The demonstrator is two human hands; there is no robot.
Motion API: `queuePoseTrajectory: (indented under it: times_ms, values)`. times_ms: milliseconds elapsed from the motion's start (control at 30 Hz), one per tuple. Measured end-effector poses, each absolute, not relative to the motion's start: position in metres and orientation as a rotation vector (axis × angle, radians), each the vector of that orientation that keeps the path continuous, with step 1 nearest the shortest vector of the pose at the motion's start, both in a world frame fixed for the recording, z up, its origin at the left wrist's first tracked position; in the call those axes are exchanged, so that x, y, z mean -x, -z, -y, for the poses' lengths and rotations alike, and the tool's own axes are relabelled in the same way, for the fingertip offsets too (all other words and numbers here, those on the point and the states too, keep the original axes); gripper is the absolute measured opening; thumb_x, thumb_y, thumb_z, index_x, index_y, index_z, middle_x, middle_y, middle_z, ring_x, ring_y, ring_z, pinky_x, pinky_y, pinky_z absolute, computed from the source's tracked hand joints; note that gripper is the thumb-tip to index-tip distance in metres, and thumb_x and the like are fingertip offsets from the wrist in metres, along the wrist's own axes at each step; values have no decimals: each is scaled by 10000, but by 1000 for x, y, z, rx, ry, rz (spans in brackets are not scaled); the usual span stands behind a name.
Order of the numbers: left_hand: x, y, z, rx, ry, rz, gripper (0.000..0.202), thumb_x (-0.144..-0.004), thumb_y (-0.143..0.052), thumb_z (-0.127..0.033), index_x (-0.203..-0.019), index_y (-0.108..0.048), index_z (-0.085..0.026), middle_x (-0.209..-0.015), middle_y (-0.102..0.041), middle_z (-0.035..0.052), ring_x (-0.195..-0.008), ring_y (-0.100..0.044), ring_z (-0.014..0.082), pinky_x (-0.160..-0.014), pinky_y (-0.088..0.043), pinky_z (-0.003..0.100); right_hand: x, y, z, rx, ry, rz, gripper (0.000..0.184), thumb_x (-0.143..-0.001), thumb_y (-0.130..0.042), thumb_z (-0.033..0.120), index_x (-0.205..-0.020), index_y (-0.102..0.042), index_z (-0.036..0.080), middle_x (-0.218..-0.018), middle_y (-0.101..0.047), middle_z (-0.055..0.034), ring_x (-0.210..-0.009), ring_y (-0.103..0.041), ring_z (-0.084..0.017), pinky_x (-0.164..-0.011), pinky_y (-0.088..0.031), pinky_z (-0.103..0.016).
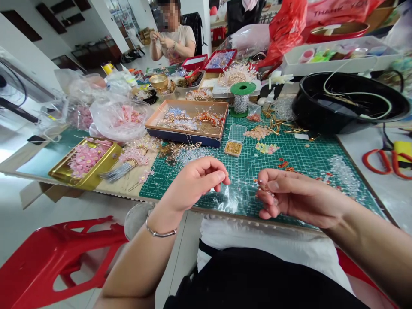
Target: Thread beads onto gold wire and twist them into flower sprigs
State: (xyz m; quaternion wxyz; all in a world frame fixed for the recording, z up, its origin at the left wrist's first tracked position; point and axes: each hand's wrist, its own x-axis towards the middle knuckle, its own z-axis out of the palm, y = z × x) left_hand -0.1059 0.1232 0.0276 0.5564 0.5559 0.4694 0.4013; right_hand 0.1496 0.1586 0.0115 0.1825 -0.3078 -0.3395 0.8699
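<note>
Right hand point(298, 196) is curled shut, pinching some tiny beaded wire point(261, 186) just above the green cutting mat point(309, 156). Left hand point(189, 186) is pinched up too, but can't tell if it's holding anything.

A thin silver bangle point(161, 232) is worn on the left wrist point(164, 214), and black clothing point(257, 279) is seen at six o'clock.

This is a handicraft workshop: a long bench point(116, 189) carries a green cutting mat point(309, 154), a tray of beaded hair ornaments point(183, 137) and a bead spool point(241, 103), while a co-worker point(172, 43) handworks at the far end.
</note>
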Motion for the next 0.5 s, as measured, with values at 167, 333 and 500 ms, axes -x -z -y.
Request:
queuePoseTrajectory:
  times_ms: [167, 333, 500]
  values:
    - [92, -28, -105, -1391, -949, -1150, 70, -887, -607, -146, -901, -659, -191, -879, -742, 21, -661, -616, 82, -591, -510, 206, -163, -9, -152, 948, -2402, 974, 168, -826, -776, 347, -871, -660, 234, -666, -652, 39, -581, -665, -146, -704, -578, -376]
    - [81, -34, -88, -1693, -1024, -1263, 84, -862, -626, -141, -891, -681, -197, -871, -737, 34, -726, -653, 126, -563, -488, 231, -165, -8, -152, 1038, -2285, 1157, 317, -802, -788, 472, -971, -710, 216, -733, -700, -20, -651, -711, -201, -733, -601, -430]
    - [83, -35, -84, -1902, -1120, -1238, 82, -877, -626, -131, -883, -674, -198, -848, -727, 23, -703, -643, 121, -554, -467, 238, -170, -5, -149, 1007, -2229, 1285, 363, -791, -807, 483, -1017, -730, 209, -778, -735, -45, -703, -745, -225, -753, -614, -429]
